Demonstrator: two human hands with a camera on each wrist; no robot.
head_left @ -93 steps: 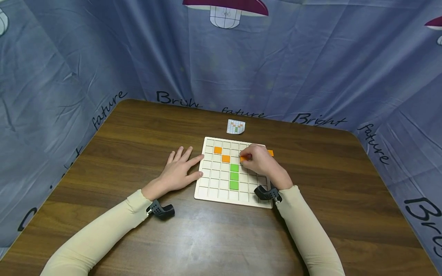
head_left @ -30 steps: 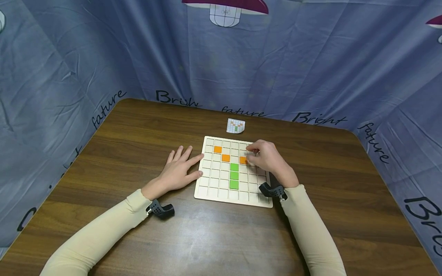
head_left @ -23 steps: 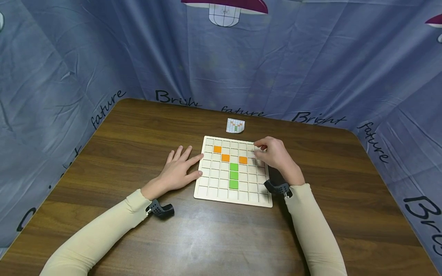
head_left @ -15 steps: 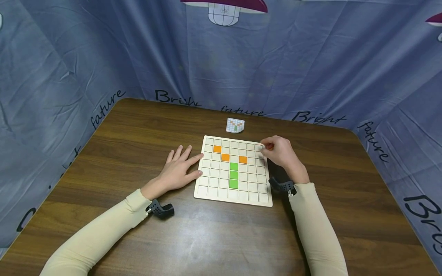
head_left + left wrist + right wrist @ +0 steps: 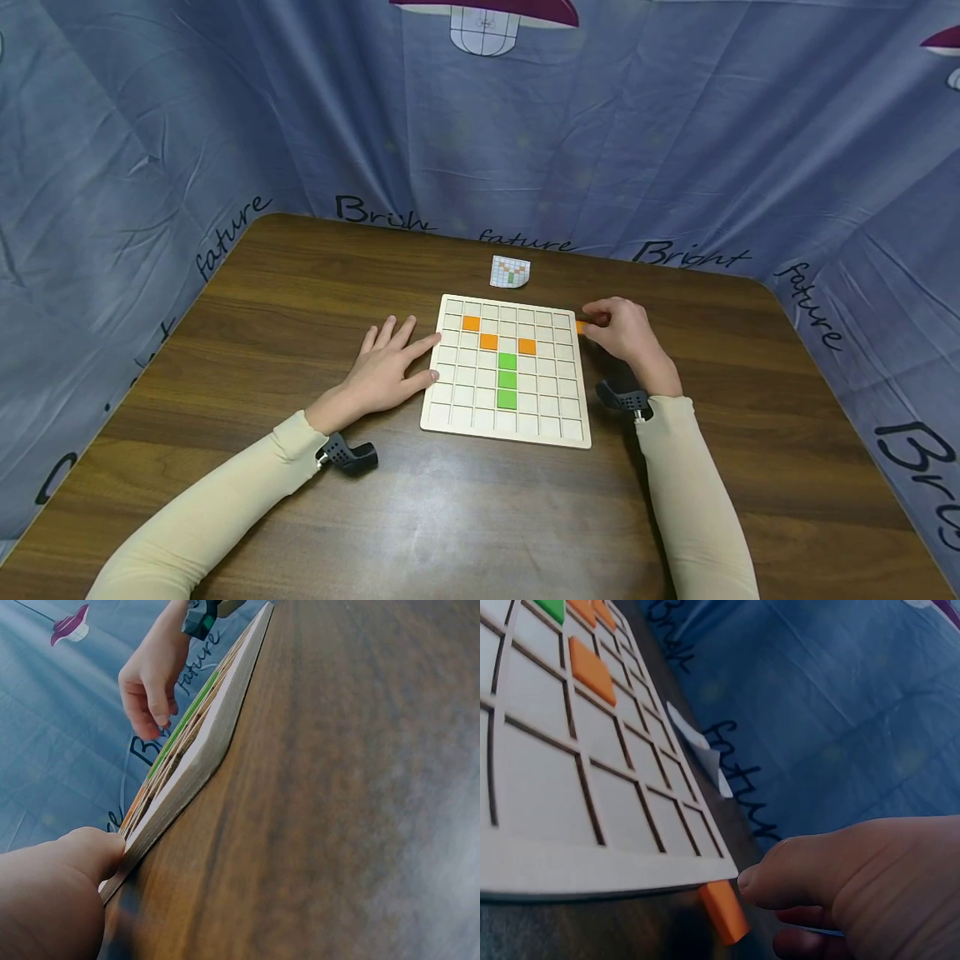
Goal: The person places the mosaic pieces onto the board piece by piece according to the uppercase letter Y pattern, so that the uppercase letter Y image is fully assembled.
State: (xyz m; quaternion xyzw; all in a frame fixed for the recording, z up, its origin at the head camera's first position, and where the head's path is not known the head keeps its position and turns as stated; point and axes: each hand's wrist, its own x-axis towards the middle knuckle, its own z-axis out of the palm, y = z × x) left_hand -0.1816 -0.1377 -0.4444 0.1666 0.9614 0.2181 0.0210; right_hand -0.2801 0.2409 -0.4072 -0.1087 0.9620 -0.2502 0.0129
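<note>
A white gridded board [image 5: 463,377] lies on the table, with three green tiles [image 5: 507,379] in one column. Orange tiles sit in cells above them, one of them [image 5: 527,347] at the right. My left hand [image 5: 378,375] lies flat, fingers spread, index finger and thumb touching the board's left edge. Just off the board's right edge, my right hand [image 5: 622,332] has its thumb and index finger apart beside a loose orange tile [image 5: 724,912]. In the right wrist view the thumb tip is close by this tile, and no grip on it shows.
Behind the board, a small paper card [image 5: 510,272] shows a coloured grid pattern and has a curled corner. A blue printed curtain [image 5: 337,125] surrounds the far and side edges of the brown wooden table [image 5: 712,350].
My right hand has left the orange tile now lying in a right-hand cell and moved right, off the board, to the loose orange tile. My left hand has stayed in place.
</note>
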